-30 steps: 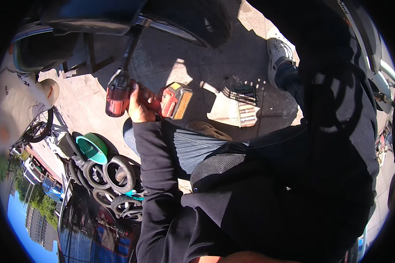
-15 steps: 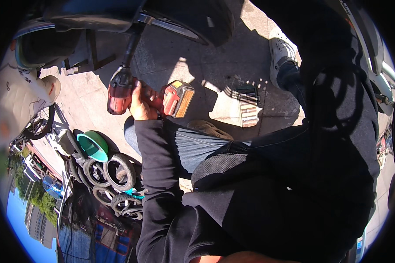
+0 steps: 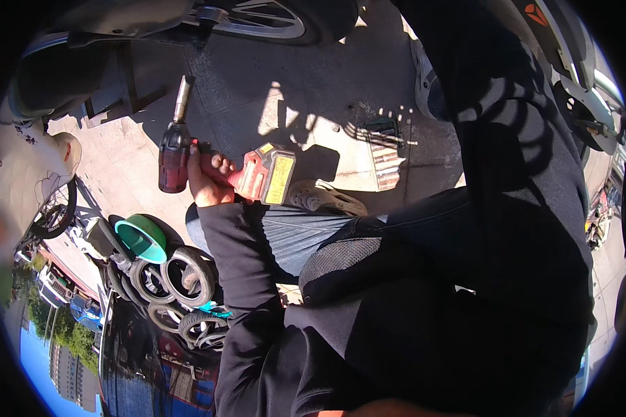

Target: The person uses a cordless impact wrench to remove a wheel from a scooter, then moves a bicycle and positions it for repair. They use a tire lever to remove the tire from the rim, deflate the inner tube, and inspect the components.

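Note:
My left hand (image 3: 212, 174) is closed round the handle of a red-and-black cordless impact wrench (image 3: 174, 163) with a yellow-labelled battery. A silver socket piece (image 3: 182, 99) points up from the nose, apart from the dark fitting (image 3: 205, 31) at the axle of the wheel (image 3: 261, 19) above, which sits under black bodywork (image 3: 125, 21). My right arm (image 3: 501, 139) reaches up past the top edge, so my right hand is out of view. An open case of sockets (image 3: 386, 163) lies on the paving beyond my bent leg.
Several tyres (image 3: 189, 276) and a green plastic basin (image 3: 138, 240) lie at left, near a light-coloured vehicle body (image 3: 35, 163). A white scooter (image 3: 584, 104) stands at right. My clogs (image 3: 327, 201) rest on the paving (image 3: 118, 146).
The wrench in my left hand has moved down and left, away from the wheel fitting, showing its silver socket piece. The wheel and bodywork appear higher in view.

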{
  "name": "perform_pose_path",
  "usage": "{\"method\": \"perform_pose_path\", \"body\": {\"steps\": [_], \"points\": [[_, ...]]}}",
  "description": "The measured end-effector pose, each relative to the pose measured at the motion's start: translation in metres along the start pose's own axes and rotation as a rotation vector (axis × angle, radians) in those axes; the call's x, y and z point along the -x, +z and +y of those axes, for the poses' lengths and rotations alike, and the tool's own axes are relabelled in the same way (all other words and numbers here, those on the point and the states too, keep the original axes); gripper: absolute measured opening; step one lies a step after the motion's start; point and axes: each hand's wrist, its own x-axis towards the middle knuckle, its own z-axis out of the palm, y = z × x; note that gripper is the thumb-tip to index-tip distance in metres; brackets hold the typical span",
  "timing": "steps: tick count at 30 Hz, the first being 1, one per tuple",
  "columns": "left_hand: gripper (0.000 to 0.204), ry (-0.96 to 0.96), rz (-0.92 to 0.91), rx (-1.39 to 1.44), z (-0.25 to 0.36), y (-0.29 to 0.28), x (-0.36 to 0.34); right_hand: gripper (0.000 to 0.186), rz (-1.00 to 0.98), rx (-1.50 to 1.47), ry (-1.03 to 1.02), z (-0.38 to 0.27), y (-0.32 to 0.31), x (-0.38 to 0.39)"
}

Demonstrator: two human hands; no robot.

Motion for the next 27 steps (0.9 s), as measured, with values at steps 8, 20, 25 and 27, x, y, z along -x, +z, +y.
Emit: {"method": "perform_pose_path", "body": {"steps": [8,20,25,27], "points": [[0.027,-0.381,-0.203,-0.929,-0.077,-0.039,-0.126,0.039,-0.937,-0.245,0.141,-0.093,0.208,0.224],[0.039,0.851,-0.541,-1.813,-0.151,0.041,-0.047,0.036,-0.371,-0.390,0.367,-0.222,0.134,0.246],[0.021,0.796,-0.578,-2.095,-0.281,0.044,-0.095,0.044,-0.064,-0.681,0.611,-0.180,0.115,0.197],[0.020,0.582,-0.687,-2.158,-0.274,0.066,-0.091,0.042,0.121,-0.930,0.743,-0.117,0.110,0.155]]}}
